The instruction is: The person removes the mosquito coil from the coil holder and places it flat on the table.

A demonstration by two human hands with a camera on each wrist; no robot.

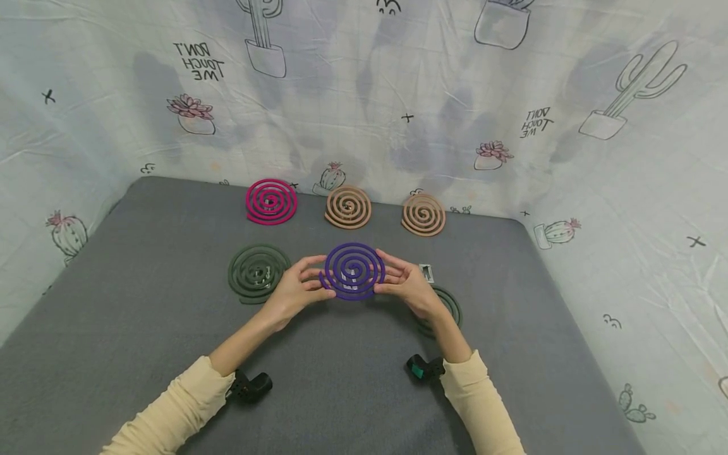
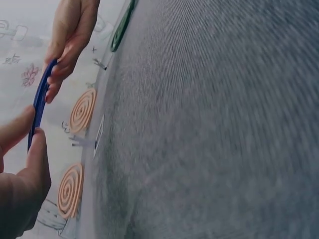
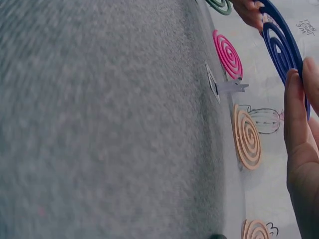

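Note:
A purple-blue mosquito coil (image 1: 352, 269) is held up above the table between both hands. My left hand (image 1: 292, 287) pinches its left edge between thumb and fingers. On the opposite edge, my right hand (image 1: 411, 287) pinches it the same way. Edge-on, the coil (image 2: 40, 99) looks thin and flat in the left wrist view. A small metal stand (image 3: 232, 87) sits on the table near it in the right wrist view. Left of my left hand is a dark green coil (image 1: 258, 273); another green coil (image 1: 452, 309) is partly hidden by my right forearm.
Along the back stand a pink coil (image 1: 271, 201), a tan coil (image 1: 349, 207) and a second tan coil (image 1: 423, 214). Another small metal piece (image 1: 426, 273) lies beside my right hand. A patterned cloth (image 1: 364, 95) surrounds the grey tabletop (image 1: 341, 379).

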